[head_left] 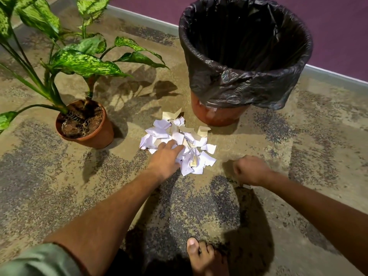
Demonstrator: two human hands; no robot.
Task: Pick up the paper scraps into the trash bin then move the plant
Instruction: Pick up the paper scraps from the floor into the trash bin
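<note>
On the speckled floor [59,186], the left hand [165,158] presses flat on paper scraps [179,142]; the right hand [251,170] is fisted

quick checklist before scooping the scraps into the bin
1. Left hand on the scraps: ok, its fingers rest on the pile's near left edge.
2. Right hand ready: not ok, it is curled, off the pile to its right.
3. Right hand empty: cannot tell, a white bit shows under it.
4. Bin open: ok, the black liner is folded over its rim.
5. Bin close: ok, it stands just beyond the pile.
6. Plant clear of the pile: ok, the pot stands apart to the left.
</note>
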